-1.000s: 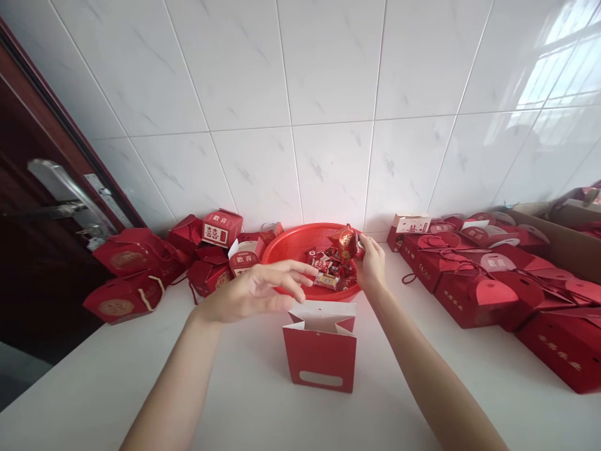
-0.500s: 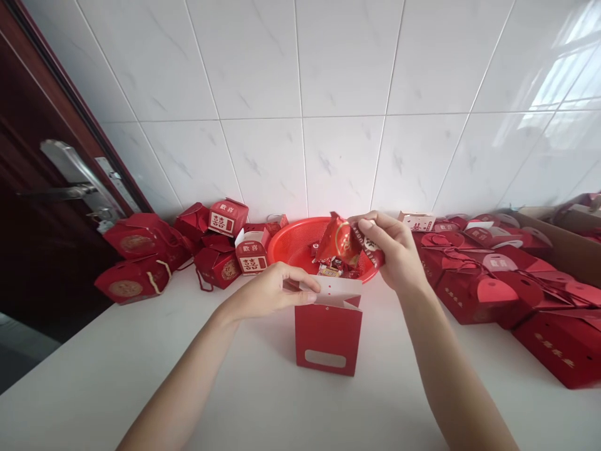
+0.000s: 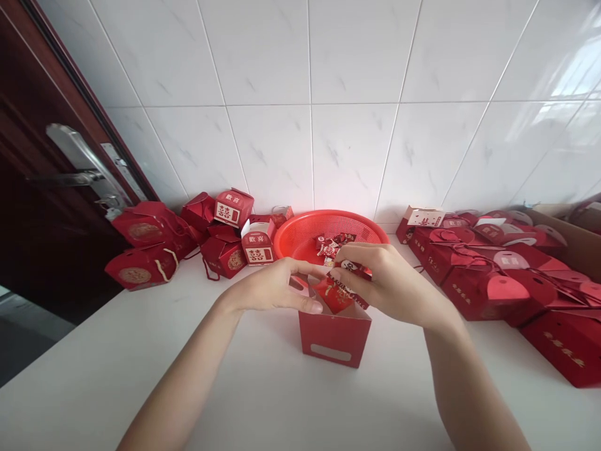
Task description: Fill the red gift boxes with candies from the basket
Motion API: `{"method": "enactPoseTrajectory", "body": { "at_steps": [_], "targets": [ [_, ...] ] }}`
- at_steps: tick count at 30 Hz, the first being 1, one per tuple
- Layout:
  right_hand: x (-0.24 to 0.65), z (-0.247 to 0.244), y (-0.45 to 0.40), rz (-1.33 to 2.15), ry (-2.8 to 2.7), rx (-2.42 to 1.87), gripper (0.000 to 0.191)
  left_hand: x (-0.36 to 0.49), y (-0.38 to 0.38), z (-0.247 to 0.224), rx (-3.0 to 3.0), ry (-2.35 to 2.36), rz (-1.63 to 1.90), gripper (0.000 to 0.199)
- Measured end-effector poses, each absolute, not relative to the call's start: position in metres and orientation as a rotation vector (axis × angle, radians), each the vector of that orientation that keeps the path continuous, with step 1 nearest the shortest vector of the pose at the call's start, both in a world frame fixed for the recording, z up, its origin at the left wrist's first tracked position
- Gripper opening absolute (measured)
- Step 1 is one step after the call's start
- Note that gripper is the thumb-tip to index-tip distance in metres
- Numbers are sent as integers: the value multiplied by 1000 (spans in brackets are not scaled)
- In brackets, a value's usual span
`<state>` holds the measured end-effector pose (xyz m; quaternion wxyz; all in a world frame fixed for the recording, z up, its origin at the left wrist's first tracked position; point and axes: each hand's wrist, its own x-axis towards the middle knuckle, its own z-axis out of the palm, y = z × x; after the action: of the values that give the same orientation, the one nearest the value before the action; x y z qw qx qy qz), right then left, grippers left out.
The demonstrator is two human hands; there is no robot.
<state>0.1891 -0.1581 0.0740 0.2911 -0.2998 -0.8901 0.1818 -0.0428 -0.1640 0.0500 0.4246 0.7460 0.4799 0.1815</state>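
A red paper gift box [image 3: 334,335] with a pale window strip stands upright on the white table, its top open. My left hand [image 3: 272,287] grips the box's left upper edge, thumb on the front panel and fingers behind. My right hand [image 3: 392,282] pinches wrapped candy packets [image 3: 337,297], one bright red and one dark red with white lettering, at the box's mouth. The lower part of the bright red packet is inside the box. Just behind stands a red plastic basket [image 3: 287,237] holding several wrapped candies [image 3: 327,248].
Small red boxes [image 3: 225,254] are piled at the left, near a dark door with a metal handle [image 3: 84,166]. Rows of larger red boxes [image 3: 488,285] fill the right side, with a cardboard carton [image 3: 554,244] behind them. A tiled wall [image 3: 347,138] closes off the back.
My right hand has moved down and toward me, bringing the packets from above the basket into the box's mouth. My left hand stays on the box edge. The view has shifted slightly.
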Motion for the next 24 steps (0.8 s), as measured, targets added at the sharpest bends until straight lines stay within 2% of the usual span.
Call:
{"method": "enactPoseTrajectory", "body": {
  "at_steps": [5, 11, 17, 24],
  "targets": [
    [177, 67, -161, 309, -2308, -932, 31, -44, -164, 50, 1869, 1265, 461, 61],
    [163, 65, -173, 6, -2221, -1096, 28, -39, -166, 53, 1875, 1221, 453, 37],
    [170, 68, -171, 206, -2336, -1080, 33, -36, -168, 54, 1839, 1258, 481, 49],
    [173, 67, -170, 284, -2198, -1051, 32, -34, -167, 53, 1845, 1239, 532, 41]
  ]
}}
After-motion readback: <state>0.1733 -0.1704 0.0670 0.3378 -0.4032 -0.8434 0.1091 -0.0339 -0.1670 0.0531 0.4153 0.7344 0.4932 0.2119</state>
